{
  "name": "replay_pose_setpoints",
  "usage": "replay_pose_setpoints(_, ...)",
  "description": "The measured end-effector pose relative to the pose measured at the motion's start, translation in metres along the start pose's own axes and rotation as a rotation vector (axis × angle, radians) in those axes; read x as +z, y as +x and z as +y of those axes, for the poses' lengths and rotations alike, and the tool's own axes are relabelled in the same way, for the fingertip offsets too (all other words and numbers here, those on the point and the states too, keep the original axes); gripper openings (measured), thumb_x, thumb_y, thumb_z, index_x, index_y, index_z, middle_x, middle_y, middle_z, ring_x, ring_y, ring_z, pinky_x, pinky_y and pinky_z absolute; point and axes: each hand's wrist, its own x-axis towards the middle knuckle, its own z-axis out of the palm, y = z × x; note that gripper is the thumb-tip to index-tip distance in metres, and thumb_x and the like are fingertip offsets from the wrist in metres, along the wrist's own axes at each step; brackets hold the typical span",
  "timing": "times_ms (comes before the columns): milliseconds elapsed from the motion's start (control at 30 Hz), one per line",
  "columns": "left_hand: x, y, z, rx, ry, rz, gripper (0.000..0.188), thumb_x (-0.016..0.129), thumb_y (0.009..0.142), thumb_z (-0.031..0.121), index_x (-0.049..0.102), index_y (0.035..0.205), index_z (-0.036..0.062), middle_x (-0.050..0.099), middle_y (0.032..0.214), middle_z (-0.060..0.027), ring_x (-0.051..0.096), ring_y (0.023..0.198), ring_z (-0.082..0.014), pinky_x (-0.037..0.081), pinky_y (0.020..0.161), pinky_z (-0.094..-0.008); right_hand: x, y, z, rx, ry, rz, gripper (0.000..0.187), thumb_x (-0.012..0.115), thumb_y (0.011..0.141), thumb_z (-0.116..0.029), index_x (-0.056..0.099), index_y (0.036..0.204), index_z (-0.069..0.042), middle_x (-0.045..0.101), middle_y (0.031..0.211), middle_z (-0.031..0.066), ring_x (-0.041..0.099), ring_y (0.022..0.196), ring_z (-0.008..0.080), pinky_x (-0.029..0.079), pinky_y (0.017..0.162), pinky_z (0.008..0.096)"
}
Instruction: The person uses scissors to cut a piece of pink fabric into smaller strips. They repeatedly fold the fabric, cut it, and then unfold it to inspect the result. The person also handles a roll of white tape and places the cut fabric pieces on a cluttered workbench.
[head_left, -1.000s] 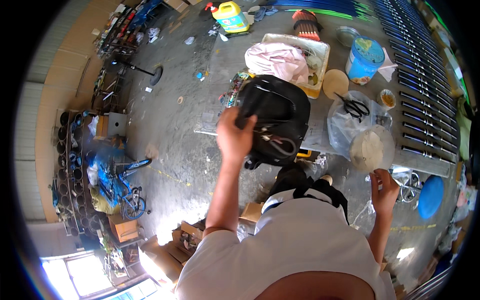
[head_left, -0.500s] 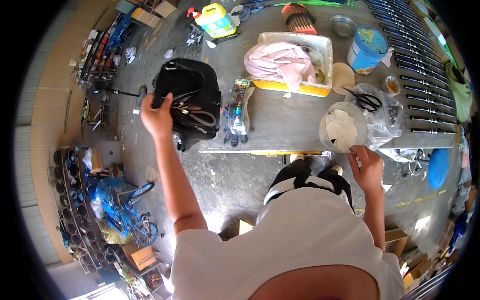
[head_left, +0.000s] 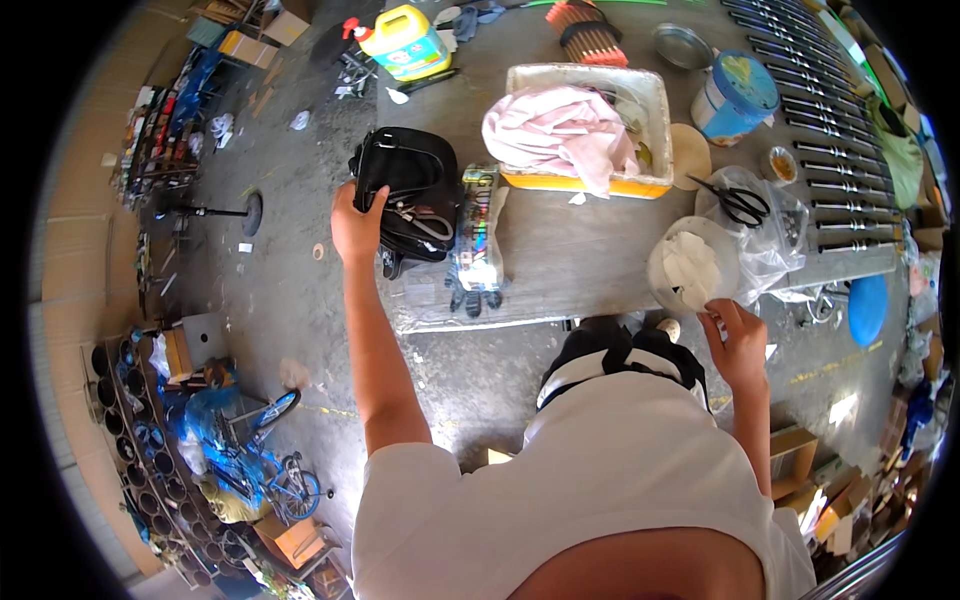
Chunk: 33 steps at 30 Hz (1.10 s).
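Observation:
My left hand [head_left: 358, 222] grips the near left side of a black handbag [head_left: 405, 165], fingers closed on it at the table's left edge. The bag has a top handle and a strap lying across it. Just right of it lies a long, colourful printed package [head_left: 479, 225], with a dark glove [head_left: 472, 300] partly under its near end. At the table's front edge, my right hand [head_left: 738, 340] pinches the near rim of a round whitish tub [head_left: 661, 268]. Pale flat pieces [head_left: 690, 264] lie inside the tub. Black-handled scissors [head_left: 743, 207] rest beside it on a clear plastic bag [head_left: 780, 248].
Behind stands a white-and-yellow bin [head_left: 655, 120] holding a pink cloth [head_left: 555, 135]. A blue bucket [head_left: 735, 100] and a small cup [head_left: 780, 165] stand right of it. Rows of black rods [head_left: 850, 190] line the right side. A yellow jug [head_left: 408, 45] is far left.
My left hand has brought the handbag rightward and slightly down, closer to the colourful package. My right hand stays at the tub's rim. The whole view has shifted slightly.

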Motion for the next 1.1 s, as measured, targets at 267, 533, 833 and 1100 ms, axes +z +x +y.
replay_pose_setpoints(267,0.0,-0.009,0.142,0.365,0.431,0.035,0.046,0.071,0.073,0.022,0.054,0.113,0.0098,0.052,0.116,-0.012,0.05,0.104,-0.0319,0.042,0.086,-0.0411,0.006,0.004,0.005,0.063,-0.02,0.016,0.014,0.067,0.075,-0.009,0.057,0.085,-0.006,0.062,0.072,0.0084,0.063,0.061,0.0259,0.047,0.054,0.0334)
replay_pose_setpoints(533,0.174,-0.054,0.196,0.565,0.085,-0.608,0.041,0.059,0.079,0.018,0.05,0.12,0.0188,0.051,0.121,-0.0077,0.063,0.081,-0.0296,0.051,0.065,-0.0412,-0.005,-0.007,-0.001,0.136,-0.041,0.119,0.012,0.067,0.075,-0.009,0.057,0.082,-0.006,0.06,0.069,0.0086,0.059,0.058,0.0277,0.045,0.052,0.0351)
replay_pose_setpoints(833,0.164,-0.031,0.14,0.728,0.247,-0.656,0.022,0.046,0.082,0.013,0.056,0.101,0.0172,0.059,0.097,-0.002,0.062,0.075,-0.0273,0.049,0.06,-0.0378,-0.01,-0.035,0.014,0.248,-0.1,0.149,0.012,0.066,0.076,-0.01,0.056,0.083,-0.007,0.059,0.069,0.0085,0.059,0.058,0.0285,0.045,0.052,0.0359)
replay_pose_setpoints(1100,0.115,-0.027,0.081,0.795,0.133,-0.77,0.02,0.05,0.077,0.007,0.058,0.094,0.013,0.058,0.104,-0.0007,0.061,0.083,-0.0266,0.049,0.067,-0.0348,-0.002,-0.009,0.021,0.168,-0.109,0.152,0.013,0.064,0.079,-0.014,0.055,0.085,-0.008,0.059,0.068,0.0076,0.058,0.057,0.0292,0.045,0.05,0.0366)
